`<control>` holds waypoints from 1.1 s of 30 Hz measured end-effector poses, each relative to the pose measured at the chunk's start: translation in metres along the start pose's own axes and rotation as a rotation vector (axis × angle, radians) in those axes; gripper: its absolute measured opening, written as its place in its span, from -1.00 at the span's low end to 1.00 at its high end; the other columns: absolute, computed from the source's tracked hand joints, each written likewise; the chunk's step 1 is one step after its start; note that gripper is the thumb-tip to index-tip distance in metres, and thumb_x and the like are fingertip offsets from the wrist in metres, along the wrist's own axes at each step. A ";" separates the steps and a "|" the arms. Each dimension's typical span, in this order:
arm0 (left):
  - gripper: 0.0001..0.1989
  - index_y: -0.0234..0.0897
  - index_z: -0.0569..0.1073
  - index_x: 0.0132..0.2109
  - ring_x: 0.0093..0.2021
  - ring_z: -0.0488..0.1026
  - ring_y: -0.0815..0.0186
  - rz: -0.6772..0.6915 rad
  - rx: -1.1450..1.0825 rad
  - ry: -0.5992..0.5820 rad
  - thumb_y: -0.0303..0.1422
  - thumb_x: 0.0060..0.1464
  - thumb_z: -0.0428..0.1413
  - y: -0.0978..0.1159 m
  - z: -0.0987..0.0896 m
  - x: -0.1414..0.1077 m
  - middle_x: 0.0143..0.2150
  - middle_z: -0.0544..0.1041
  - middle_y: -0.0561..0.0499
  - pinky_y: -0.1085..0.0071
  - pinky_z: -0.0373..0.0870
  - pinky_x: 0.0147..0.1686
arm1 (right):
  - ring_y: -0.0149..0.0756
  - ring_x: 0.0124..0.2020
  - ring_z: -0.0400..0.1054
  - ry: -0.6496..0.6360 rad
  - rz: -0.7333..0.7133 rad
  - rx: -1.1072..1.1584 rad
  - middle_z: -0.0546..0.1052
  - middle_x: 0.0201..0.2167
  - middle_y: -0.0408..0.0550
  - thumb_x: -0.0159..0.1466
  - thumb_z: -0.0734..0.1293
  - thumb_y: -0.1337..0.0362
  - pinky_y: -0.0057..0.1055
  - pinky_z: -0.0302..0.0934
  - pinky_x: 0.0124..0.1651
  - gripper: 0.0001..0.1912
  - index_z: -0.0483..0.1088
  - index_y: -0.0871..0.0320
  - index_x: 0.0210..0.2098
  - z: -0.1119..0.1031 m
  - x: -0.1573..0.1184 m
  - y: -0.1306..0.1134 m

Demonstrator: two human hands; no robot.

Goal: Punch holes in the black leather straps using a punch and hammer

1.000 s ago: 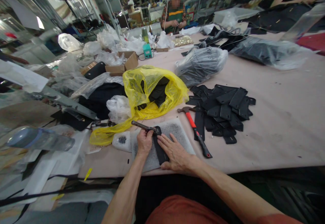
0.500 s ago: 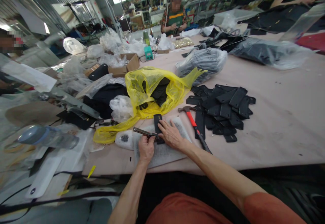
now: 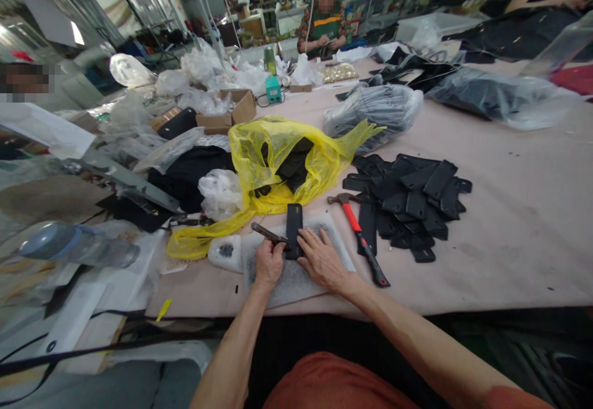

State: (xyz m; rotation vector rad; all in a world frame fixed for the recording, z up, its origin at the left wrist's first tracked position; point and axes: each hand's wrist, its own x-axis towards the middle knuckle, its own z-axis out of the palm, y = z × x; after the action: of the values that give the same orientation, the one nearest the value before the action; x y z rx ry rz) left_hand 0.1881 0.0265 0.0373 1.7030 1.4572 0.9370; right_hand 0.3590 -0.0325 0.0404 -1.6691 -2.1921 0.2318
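1. The left hand (image 3: 269, 265) is closed on a slim metal tool (image 3: 269, 233), pinched between thumb and fingers; the tool slants toward far left.
2. The right hand (image 3: 324, 262) is open, palm down, and its fingertips touch the right edge of a flat black piece (image 3: 294, 228).
3. The two hands are near each other but apart, with the black piece between them.
4. This piece lies on the far part of a speckled white board (image 3: 278, 286); the tool's near end seems to meet its left edge, but this place is small to see.
5. Just right of the board, a red-and-black hammer (image 3: 357, 231) lies on the table (image 3: 509, 223).
6. Further right is a pile of black pieces (image 3: 412, 196).
7. On the far side of the board is an open yellow bag (image 3: 324, 165) with dark material inside.
8. A small white block (image 3: 225, 253) stands at the left of the board.
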 end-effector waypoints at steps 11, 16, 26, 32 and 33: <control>-0.82 -0.28 0.54 -0.20 -0.27 0.55 0.21 -0.001 0.047 0.031 -0.32 0.09 0.09 0.000 0.003 0.013 -0.29 0.61 -0.06 0.35 0.44 -0.23 | -0.13 0.32 0.02 -0.037 -0.037 0.123 0.21 0.29 0.12 0.31 0.19 0.33 -0.01 -0.18 0.33 -0.50 0.19 0.21 0.24 0.006 0.045 0.026; -0.81 -0.25 0.54 -0.20 -0.23 0.55 0.24 0.063 0.020 0.033 -0.33 0.10 0.07 0.004 0.006 0.020 -0.24 0.61 -0.05 0.35 0.46 -0.16 | -0.07 0.31 0.01 0.042 0.077 0.172 0.27 0.26 0.08 0.28 0.24 0.33 0.03 -0.21 0.33 -0.54 0.27 0.19 0.17 0.006 0.027 0.014; -0.80 -0.26 0.54 -0.18 -0.13 0.54 0.22 0.126 0.038 -0.056 -0.33 0.11 0.06 -0.001 0.011 0.027 -0.18 0.61 -0.06 0.28 0.44 -0.03 | -0.08 0.30 0.01 0.054 0.140 0.187 0.31 0.23 0.02 0.26 0.25 0.31 0.01 -0.17 0.30 -0.57 0.30 0.12 0.13 -0.001 0.033 0.012; -0.79 -0.26 0.54 -0.17 -0.12 0.54 0.23 0.138 0.053 -0.061 -0.34 0.12 0.05 -0.002 0.013 0.028 -0.18 0.61 -0.06 0.28 0.44 -0.02 | -0.05 0.30 0.01 0.053 0.133 0.186 0.31 0.23 0.02 0.25 0.27 0.32 0.02 -0.17 0.30 -0.56 0.31 0.13 0.13 -0.002 0.033 0.012; -0.79 -0.26 0.54 -0.17 -0.12 0.53 0.23 0.143 0.056 -0.060 -0.34 0.12 0.05 -0.002 0.013 0.029 -0.18 0.61 -0.06 0.28 0.44 -0.02 | -0.05 0.30 0.01 0.052 0.136 0.185 0.30 0.23 0.02 0.25 0.27 0.32 0.02 -0.17 0.30 -0.56 0.31 0.13 0.13 -0.001 0.033 0.013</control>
State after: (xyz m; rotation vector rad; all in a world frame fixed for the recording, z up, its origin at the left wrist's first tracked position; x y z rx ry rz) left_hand 0.2017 0.0544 0.0318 1.8810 1.3486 0.9196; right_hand 0.3637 0.0026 0.0435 -1.7009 -1.9570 0.4095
